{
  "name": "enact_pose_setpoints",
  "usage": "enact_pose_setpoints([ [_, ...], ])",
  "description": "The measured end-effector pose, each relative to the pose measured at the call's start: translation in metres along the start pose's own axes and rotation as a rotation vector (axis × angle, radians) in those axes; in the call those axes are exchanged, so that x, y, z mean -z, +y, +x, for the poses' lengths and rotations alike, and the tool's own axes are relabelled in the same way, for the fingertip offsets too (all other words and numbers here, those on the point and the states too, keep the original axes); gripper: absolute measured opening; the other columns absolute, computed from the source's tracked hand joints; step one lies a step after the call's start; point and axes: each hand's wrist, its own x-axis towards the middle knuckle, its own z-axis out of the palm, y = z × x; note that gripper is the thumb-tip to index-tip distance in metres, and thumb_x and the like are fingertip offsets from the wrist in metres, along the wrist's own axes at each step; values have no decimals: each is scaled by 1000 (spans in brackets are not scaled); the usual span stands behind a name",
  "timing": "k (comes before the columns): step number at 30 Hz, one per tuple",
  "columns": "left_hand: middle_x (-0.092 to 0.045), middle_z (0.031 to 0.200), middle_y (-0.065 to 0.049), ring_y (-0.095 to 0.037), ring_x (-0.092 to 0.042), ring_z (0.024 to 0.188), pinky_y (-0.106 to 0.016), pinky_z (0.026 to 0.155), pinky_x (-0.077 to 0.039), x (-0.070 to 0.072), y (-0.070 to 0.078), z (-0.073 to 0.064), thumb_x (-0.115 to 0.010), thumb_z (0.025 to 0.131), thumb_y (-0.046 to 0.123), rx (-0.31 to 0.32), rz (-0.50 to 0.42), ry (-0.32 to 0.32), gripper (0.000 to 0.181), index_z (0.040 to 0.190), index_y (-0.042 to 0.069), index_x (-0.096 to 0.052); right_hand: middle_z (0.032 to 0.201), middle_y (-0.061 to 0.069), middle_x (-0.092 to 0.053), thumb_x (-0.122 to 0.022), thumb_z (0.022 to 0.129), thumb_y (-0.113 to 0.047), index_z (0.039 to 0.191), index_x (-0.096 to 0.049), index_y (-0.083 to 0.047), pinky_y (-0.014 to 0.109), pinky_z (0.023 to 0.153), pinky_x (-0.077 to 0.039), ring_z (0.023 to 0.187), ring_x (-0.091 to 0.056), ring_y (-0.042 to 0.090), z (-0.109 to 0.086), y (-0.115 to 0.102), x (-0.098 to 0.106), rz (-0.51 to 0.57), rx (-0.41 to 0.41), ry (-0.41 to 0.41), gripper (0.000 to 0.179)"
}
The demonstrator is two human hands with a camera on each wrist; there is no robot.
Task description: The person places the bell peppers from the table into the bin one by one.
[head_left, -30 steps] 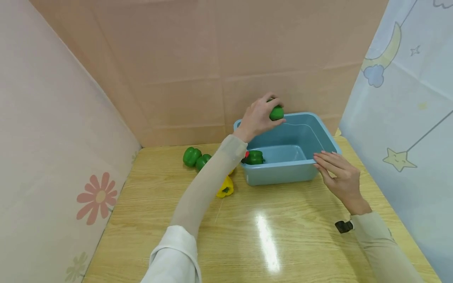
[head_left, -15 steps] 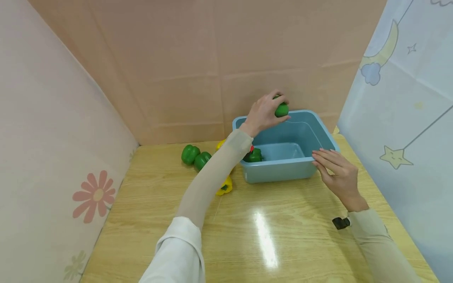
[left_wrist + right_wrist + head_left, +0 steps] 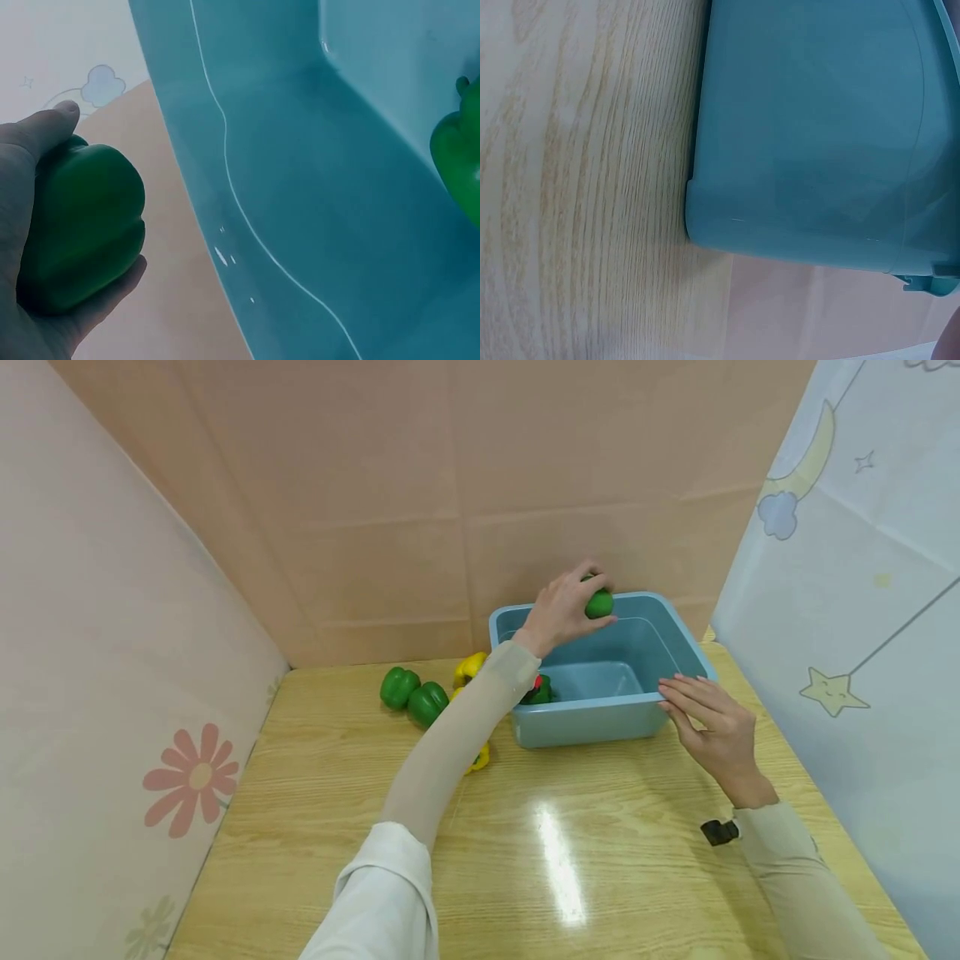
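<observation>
My left hand (image 3: 564, 612) grips a green bell pepper (image 3: 84, 225) over the back of the blue plastic tub (image 3: 592, 727). In the left wrist view the thumb and fingers wrap round it from both sides. Another green pepper (image 3: 463, 154) lies inside the tub, partly behind my left wrist in the head view; a small red patch shows beside it. My right hand (image 3: 712, 727) rests with fairly straight fingers on the tub's front right rim. The right wrist view mostly holds the tub's outer wall (image 3: 817, 135), with only a sliver of that hand at the edge.
Two green peppers (image 3: 400, 688) sit on the wooden table (image 3: 315, 827) left of the tub. Yellow peppers (image 3: 469, 667) lie beside them, partly hidden under my left forearm. A tan cloth wall (image 3: 360, 510) stands close behind the tub; patterned cloth hangs at both sides.
My left hand, still holding the green pepper, has shifted slightly right over the tub, rising a little and then dipping. The right hand stays on the rim. The whole head view has shifted slightly.
</observation>
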Motion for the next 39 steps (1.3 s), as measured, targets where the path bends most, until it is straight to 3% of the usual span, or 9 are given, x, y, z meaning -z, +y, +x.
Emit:
enact_pose_setpoints([
  [8,-57,140,1,-14,-62,115,-25,93,-55,-5,-3,-3,-80,94,50,54,0,-132,48,132,22,-69,107,21,-80,-73,102,-32,107,-84,2,37,115,-51,95,-74,50,1,-1,0,2,-11,8,36],
  [19,-58,135,1,-13,-59,107,-22,86,-53,-9,-2,-8,-82,93,50,79,49,-328,44,125,23,-70,107,22,-80,-74,102,-30,108,-83,2,38,115,-51,95,-73,51,0,-4,-1,15,-8,10,33],
  [30,-57,134,0,-13,-57,105,-24,82,-53,-13,4,-10,-82,93,48,67,35,-382,45,128,22,-70,105,22,-80,-73,102,-31,107,-84,2,37,114,-51,93,-73,51,1,-7,-1,17,-13,22,34],
  [39,-53,152,3,-14,-57,129,-32,100,-55,-12,9,-10,-74,96,57,69,100,-391,55,142,27,-65,104,22,-81,-71,103,-35,105,-84,2,32,116,-49,93,-74,51,4,-8,0,0,-16,17,39],
])
